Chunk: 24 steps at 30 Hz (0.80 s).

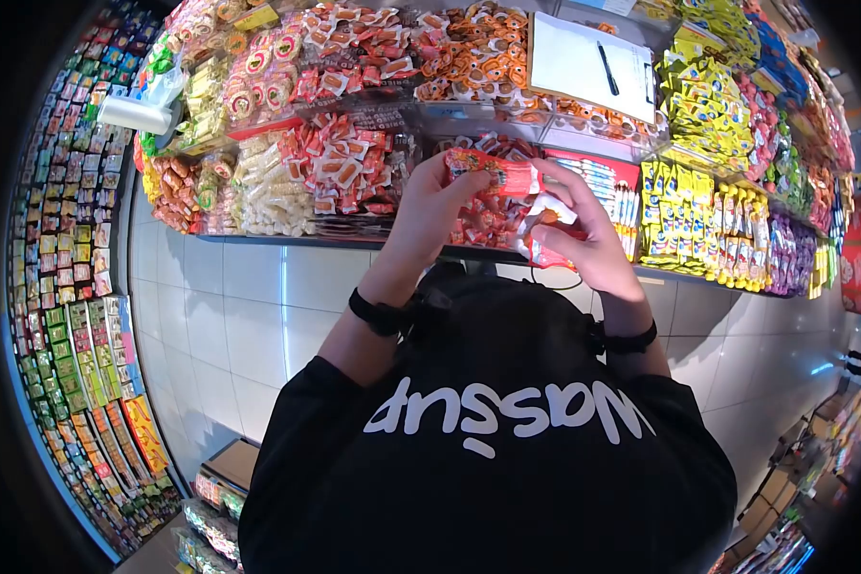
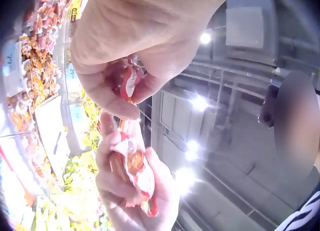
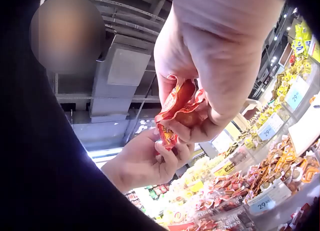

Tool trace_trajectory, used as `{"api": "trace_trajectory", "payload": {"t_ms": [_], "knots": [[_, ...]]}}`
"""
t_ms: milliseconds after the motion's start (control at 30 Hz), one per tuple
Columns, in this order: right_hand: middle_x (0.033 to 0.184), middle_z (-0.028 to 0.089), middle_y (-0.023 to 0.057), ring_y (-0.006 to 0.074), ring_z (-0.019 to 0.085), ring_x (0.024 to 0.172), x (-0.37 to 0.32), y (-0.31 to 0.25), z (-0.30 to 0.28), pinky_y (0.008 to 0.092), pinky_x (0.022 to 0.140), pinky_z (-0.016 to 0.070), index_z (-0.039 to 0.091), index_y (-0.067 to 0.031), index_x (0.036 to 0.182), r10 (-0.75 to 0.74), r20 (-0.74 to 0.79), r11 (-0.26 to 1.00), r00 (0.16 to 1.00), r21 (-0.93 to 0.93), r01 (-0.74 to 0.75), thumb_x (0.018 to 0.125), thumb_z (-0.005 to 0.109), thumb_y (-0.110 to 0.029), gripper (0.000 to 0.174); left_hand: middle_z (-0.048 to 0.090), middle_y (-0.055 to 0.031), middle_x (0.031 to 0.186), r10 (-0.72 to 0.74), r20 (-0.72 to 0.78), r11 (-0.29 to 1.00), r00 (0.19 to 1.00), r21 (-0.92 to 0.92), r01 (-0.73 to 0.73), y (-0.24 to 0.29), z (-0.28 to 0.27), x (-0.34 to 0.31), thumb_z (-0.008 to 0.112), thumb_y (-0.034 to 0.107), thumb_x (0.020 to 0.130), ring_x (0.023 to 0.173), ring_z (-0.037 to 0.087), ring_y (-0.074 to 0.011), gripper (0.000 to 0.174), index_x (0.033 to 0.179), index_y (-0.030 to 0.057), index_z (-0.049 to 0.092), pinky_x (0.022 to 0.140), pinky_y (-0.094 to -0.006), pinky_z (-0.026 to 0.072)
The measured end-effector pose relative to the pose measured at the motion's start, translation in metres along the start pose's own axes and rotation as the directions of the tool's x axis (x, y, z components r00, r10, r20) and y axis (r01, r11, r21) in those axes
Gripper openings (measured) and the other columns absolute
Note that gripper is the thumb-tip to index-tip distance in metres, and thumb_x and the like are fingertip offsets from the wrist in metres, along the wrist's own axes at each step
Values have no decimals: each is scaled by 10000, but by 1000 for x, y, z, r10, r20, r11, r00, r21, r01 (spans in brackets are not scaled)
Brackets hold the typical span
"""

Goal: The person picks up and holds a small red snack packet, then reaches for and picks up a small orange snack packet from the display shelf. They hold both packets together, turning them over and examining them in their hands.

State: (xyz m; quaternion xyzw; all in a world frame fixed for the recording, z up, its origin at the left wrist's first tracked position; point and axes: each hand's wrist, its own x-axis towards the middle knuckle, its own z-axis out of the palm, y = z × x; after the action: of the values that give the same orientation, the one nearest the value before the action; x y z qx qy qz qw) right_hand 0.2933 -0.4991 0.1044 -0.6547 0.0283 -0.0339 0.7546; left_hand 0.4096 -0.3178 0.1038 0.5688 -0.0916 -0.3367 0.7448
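Both hands are raised over the front edge of the candy display. In the head view the left hand pinches a red wrapped packet between thumb and fingers. The right hand curls round small red-and-white wrapped pieces, its fingertips at the packet's right end. In the left wrist view the left hand is above the right hand, which holds a red-and-white wrapper. The right wrist view shows red wrappers gripped in the right hand, with the left hand touching them.
Bins of wrapped candy fill the display, with yellow packets on the right. A clipboard with paper and a pen lies on top. A roll of clear bags is at the left. Tiled floor lies below.
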Motion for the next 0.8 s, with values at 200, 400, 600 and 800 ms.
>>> {"api": "trace_trajectory", "payload": {"t_ms": [200, 400, 600, 800], "knots": [[1046, 631, 58, 119, 601, 959, 9, 2, -21, 262, 874, 479, 596, -19, 1214, 49, -28, 999, 998, -15, -50, 888, 584, 25, 330, 687, -91, 893, -61, 57, 991, 997, 120, 54, 10, -15, -5, 581, 92, 916, 690, 672, -155, 181, 1059, -17, 595, 534, -259, 536], [971, 666, 46, 106, 583, 880, 21, 0, -23, 249, 807, 440, 687, 13, 986, 133, 52, 955, 990, -273, -114, 885, 638, -62, 135, 697, -77, 856, -69, 188, 918, 980, 395, -11, 2, -28, -2, 628, 101, 905, 661, 656, -112, 182, 1033, -26, 615, 571, -238, 536], [897, 670, 51, 101, 584, 838, 21, 20, -22, 245, 775, 449, 685, 32, 998, 226, 130, 955, 966, -226, -193, 868, 699, -149, 223, 696, -72, 826, -91, 203, 958, 975, 286, 30, 13, -17, -11, 633, 113, 913, 663, 652, -108, 165, 1005, -22, 615, 583, -238, 532], [918, 677, 58, 98, 593, 860, 19, 11, -19, 244, 806, 461, 687, 43, 1005, 277, 124, 952, 953, -168, -255, 882, 693, -187, 260, 686, -72, 826, -125, 231, 930, 965, 366, 33, 6, -30, -10, 648, 111, 906, 682, 651, -106, 167, 998, -21, 609, 588, -247, 540]]}}
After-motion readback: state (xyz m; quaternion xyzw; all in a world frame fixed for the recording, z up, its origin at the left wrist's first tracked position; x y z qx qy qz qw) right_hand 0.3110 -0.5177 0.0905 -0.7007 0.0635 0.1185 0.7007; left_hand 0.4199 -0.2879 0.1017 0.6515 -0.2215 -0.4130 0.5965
